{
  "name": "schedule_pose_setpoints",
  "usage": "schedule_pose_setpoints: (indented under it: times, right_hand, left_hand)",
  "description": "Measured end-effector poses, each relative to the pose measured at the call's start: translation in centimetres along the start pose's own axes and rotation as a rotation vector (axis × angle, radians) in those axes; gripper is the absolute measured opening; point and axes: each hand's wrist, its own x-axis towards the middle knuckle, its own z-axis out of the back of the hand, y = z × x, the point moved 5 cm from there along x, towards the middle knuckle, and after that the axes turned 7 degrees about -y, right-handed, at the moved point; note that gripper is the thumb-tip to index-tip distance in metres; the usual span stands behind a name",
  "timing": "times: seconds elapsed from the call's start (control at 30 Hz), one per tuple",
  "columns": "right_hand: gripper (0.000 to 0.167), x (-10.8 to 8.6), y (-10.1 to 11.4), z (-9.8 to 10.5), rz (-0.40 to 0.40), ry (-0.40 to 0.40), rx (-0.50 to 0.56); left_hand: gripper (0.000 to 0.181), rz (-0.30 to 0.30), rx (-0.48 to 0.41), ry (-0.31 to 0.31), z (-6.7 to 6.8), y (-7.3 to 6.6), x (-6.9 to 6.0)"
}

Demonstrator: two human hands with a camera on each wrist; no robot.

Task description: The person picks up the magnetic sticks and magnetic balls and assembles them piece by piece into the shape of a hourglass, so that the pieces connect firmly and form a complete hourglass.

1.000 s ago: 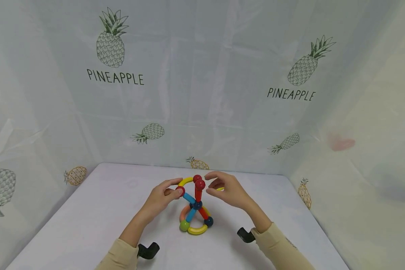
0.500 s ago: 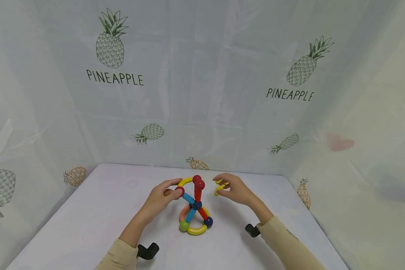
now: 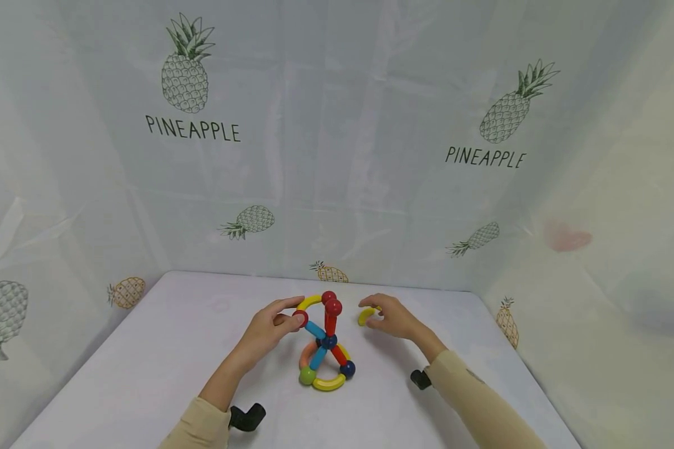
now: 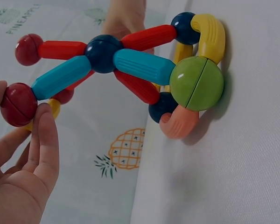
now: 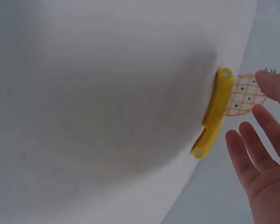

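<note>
A magnetic ball-and-stick construction stands on the table, with a dark blue ball [image 3: 328, 341] at its centre. My left hand [image 3: 265, 333] pinches the red ball [image 4: 17, 105] at its upper left. From that ball a light blue stick [image 4: 61, 77] runs to the centre, and a yellow curved stick [image 3: 310, 301] leads to another red ball [image 3: 328, 297]. A red stick holds up a further red ball [image 3: 334, 307]. My right hand [image 3: 395, 317] hovers over yellow curved sticks [image 5: 218, 98] lying on the table, its fingers spread around them without visible contact.
The base ring has a green ball [image 3: 307, 375], a dark blue ball [image 3: 347, 369], a yellow curved stick [image 3: 328, 383] and an orange curved piece [image 4: 179, 122]. A pineapple-printed curtain [image 3: 337, 156] hangs behind the white table [image 3: 202, 349].
My right hand has moved away from the construction's top, rightward and down to the yellow curved sticks. The left hand keeps its hold on the red ball.
</note>
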Motion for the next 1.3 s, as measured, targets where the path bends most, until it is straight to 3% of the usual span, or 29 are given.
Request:
schedule_pose_setpoints:
  times: [0.37,0.8,1.3]
  right_hand:
    - [0.037,0.9,-1.8,-1.5,-0.084,0.018,-0.055]
    - [0.030,1.3,-2.2,-2.2,-0.103,0.026,-0.129]
    - [0.022,0.8,-2.7,-2.1,-0.145,0.047,-0.091]
  left_hand:
    - [0.053,0.000,-0.004,0.001,-0.1,0.2,0.1]
    - [0.054,-0.011,0.001,-0.002,0.0,0.1,0.0]
    - [0.055,-0.011,-0.002,0.001,-0.1,0.2,0.1]
